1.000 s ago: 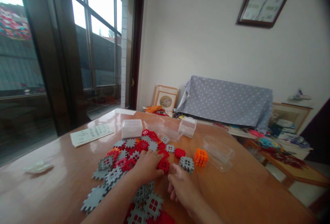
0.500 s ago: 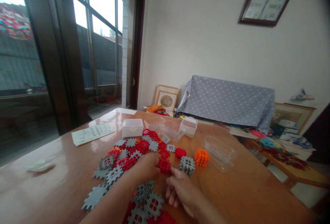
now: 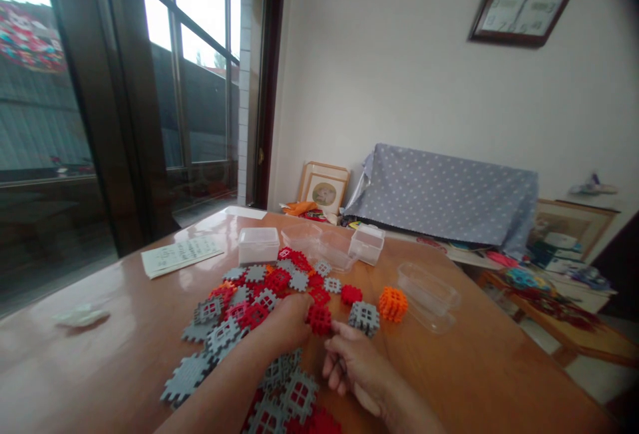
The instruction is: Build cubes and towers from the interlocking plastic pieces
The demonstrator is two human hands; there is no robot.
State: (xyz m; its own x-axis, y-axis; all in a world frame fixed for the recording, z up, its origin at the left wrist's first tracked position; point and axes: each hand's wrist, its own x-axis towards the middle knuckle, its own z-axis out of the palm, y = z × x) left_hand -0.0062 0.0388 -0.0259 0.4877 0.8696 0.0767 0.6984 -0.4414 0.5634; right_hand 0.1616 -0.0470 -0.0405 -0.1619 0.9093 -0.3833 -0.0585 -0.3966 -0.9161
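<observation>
A red notched building block (image 3: 319, 320) stands on the table between my two hands. My left hand (image 3: 293, 317) reaches across the loose pieces and closes on the block's left side, its fingertips partly hidden. From the right, my right hand (image 3: 355, 359) has a fingertip against the block's edge, with the other fingers curled in. Just right of it stand a grey notched block (image 3: 364, 318) and an orange notched block (image 3: 393, 304). Another red block (image 3: 351, 294) sits behind. Many flat interlocking pieces (image 3: 300, 391), grey, red and a few orange, spread under and around my left forearm.
Two clear plastic boxes (image 3: 258, 246) (image 3: 367, 245) stand toward the table's far edge. Clear container parts (image 3: 429, 294) lie at the right. Handwritten paper (image 3: 182, 255) and a crumpled white wrapper (image 3: 81, 315) lie at the left on the wooden table (image 3: 479, 354).
The camera view has tilted slightly, shifting everything a little right. My hands stay at the red block, with hardly any movement between them.
</observation>
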